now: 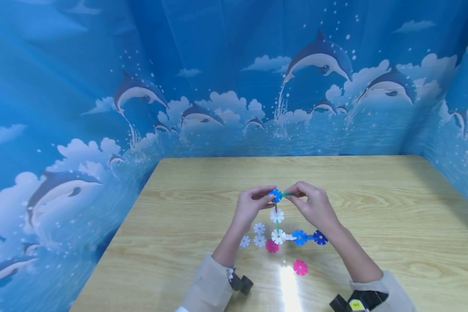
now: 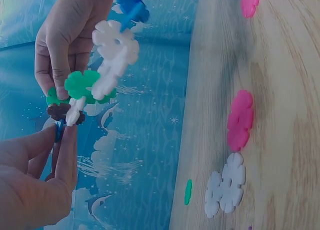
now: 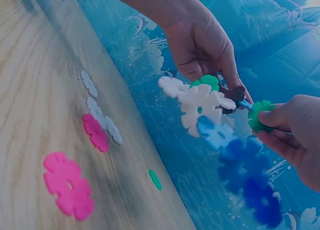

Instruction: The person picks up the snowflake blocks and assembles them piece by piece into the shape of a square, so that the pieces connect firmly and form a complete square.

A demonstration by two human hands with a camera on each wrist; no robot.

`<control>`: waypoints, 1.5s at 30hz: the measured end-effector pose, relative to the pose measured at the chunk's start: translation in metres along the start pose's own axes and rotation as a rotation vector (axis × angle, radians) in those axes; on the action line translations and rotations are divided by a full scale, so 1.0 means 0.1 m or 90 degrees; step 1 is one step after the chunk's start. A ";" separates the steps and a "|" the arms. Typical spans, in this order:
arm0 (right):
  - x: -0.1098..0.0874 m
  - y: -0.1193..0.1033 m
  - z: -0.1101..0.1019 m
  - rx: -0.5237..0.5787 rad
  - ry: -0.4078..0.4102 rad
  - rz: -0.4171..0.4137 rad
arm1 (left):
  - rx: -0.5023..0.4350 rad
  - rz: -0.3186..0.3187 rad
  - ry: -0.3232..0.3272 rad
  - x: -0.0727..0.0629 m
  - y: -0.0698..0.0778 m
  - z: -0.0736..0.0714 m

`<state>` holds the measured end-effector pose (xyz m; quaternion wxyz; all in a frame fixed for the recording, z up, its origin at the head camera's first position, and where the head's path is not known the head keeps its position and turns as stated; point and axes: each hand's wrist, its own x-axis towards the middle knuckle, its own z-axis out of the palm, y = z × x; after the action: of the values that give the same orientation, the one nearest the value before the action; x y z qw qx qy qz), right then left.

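Observation:
My left hand (image 1: 246, 211) pinches a blue notched plastic disc (image 1: 276, 196) at the top of a chain of interlocking snowflake discs. A green disc (image 3: 260, 116) is pinched between the thumb and fingers of my right hand (image 1: 313, 207), its edge right at the blue disc's rim. Beneath the blue one, a brown disc (image 3: 231, 96) joins a white disc (image 1: 277, 216). Lower down come another green disc (image 2: 82, 84) and a second white disc (image 1: 278, 236). From there the chain turns right through a mid-blue disc (image 1: 299, 237) to a dark blue disc (image 1: 320, 237).
On the wooden table (image 1: 195, 186) lie several loose white discs (image 1: 259, 228), one pink disc (image 1: 272, 246) partly behind the chain and another pink disc (image 1: 300, 267) nearer me. A loose green disc (image 3: 155, 180) lies farther off. A dolphin-print curtain (image 1: 226, 78) surrounds the table.

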<state>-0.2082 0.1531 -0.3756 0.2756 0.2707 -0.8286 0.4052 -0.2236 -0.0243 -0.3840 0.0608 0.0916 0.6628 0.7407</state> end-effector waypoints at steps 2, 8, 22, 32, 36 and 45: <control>0.00 0.00 0.01 0.003 0.005 -0.005 | -0.007 -0.001 0.007 0.00 0.00 0.00; -0.02 0.00 0.06 0.034 0.025 -0.002 | -0.025 -0.015 0.013 0.00 0.01 -0.02; -0.07 0.09 0.16 0.049 0.069 -0.061 | -0.041 -0.052 0.035 -0.02 0.02 -0.01; -0.07 0.07 0.23 0.080 0.088 -0.093 | -0.024 -0.058 0.030 -0.02 0.08 -0.05; -0.05 0.07 0.21 0.085 0.032 -0.079 | -0.017 -0.065 0.007 -0.01 0.09 -0.11; -0.02 0.19 -0.01 0.111 -0.088 0.133 | -0.030 -0.054 -0.002 0.03 0.19 -0.37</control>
<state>-0.2197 0.1640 -0.3864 0.1496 0.2334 -0.8308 0.4827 -0.2343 -0.0618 -0.3686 0.0951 0.0629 0.6482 0.7529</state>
